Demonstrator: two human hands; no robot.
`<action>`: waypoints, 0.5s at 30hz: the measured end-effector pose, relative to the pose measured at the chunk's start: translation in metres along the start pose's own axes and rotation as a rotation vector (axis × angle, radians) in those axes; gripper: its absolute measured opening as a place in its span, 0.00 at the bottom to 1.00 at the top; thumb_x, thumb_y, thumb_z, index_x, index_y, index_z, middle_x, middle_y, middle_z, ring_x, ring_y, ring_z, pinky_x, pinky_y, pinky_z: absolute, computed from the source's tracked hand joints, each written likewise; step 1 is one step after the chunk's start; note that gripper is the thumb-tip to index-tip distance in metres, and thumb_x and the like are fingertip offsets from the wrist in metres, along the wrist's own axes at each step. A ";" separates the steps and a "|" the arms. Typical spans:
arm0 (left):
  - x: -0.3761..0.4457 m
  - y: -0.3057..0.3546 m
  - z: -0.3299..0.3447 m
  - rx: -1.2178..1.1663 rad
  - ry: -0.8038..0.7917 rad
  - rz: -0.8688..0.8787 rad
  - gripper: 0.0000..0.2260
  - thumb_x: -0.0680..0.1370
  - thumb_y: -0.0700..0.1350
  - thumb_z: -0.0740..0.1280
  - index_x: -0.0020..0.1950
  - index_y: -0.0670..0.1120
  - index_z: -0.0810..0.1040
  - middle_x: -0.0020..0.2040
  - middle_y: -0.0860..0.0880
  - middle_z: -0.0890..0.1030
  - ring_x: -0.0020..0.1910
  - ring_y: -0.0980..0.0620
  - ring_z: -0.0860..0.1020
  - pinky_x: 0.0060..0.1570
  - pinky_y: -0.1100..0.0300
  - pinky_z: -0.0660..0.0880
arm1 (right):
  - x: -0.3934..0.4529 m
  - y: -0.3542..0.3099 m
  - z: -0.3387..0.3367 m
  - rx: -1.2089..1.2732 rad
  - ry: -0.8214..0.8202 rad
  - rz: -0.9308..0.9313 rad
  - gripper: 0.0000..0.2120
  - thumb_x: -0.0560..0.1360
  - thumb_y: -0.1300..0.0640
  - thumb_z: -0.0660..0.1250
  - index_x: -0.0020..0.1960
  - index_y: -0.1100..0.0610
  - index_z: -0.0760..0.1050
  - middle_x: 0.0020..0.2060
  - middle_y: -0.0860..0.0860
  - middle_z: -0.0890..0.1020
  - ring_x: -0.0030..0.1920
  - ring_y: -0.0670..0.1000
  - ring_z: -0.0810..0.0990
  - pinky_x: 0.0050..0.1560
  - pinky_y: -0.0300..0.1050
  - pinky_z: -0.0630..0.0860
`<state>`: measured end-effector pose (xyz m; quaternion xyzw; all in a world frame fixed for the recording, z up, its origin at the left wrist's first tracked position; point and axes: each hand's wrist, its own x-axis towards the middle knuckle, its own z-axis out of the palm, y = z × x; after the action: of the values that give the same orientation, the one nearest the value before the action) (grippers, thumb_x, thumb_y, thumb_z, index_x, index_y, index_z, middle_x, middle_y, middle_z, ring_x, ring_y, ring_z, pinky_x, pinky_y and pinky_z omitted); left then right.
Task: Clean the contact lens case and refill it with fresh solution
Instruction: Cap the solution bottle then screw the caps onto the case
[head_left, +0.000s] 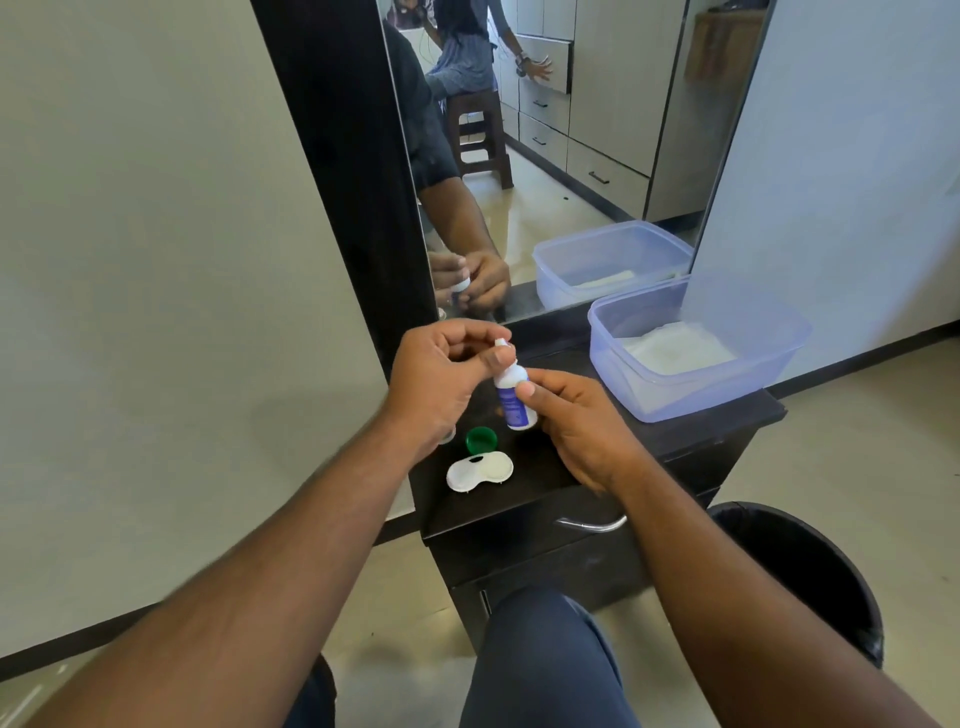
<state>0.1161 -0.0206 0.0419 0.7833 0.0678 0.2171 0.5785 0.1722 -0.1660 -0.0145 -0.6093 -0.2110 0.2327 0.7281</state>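
Right of the grip, a translucent blue tub (779, 364) on the dark desk (519, 499) holds a white cloth, its far corner merging into the mirror. Below the grip lie the open white lens case (480, 472) and a green cap (481, 440). The right hand (582, 426) curls round the solution bottle (511, 397); the left hand (441, 374) pinches its tip, whose cap is hard to make out.

Small white solution bottle (511, 397) upright above open white lens case (479, 471), green cap (481, 440) beside it.
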 end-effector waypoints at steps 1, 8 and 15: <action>0.001 0.000 0.000 0.013 0.028 0.009 0.06 0.73 0.39 0.73 0.49 0.44 0.83 0.44 0.46 0.85 0.45 0.52 0.84 0.48 0.58 0.81 | 0.001 -0.001 0.000 -0.006 0.001 -0.013 0.15 0.74 0.58 0.69 0.60 0.54 0.77 0.54 0.53 0.82 0.54 0.52 0.81 0.56 0.46 0.78; 0.006 0.000 0.010 0.100 -0.018 0.062 0.04 0.75 0.39 0.71 0.48 0.46 0.79 0.43 0.49 0.84 0.44 0.54 0.83 0.46 0.61 0.80 | -0.002 0.004 0.001 -0.023 0.140 -0.070 0.14 0.71 0.62 0.73 0.55 0.55 0.77 0.49 0.53 0.83 0.50 0.52 0.83 0.51 0.44 0.78; 0.010 0.000 0.005 0.022 -0.035 0.114 0.12 0.75 0.37 0.71 0.56 0.48 0.77 0.46 0.49 0.85 0.47 0.56 0.84 0.48 0.67 0.78 | 0.001 -0.001 0.004 -0.078 0.084 -0.058 0.18 0.69 0.62 0.74 0.57 0.54 0.77 0.48 0.49 0.84 0.49 0.46 0.83 0.50 0.39 0.79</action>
<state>0.1273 -0.0218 0.0433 0.7960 0.0156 0.2351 0.5575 0.1707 -0.1623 -0.0127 -0.6402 -0.2065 0.1773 0.7184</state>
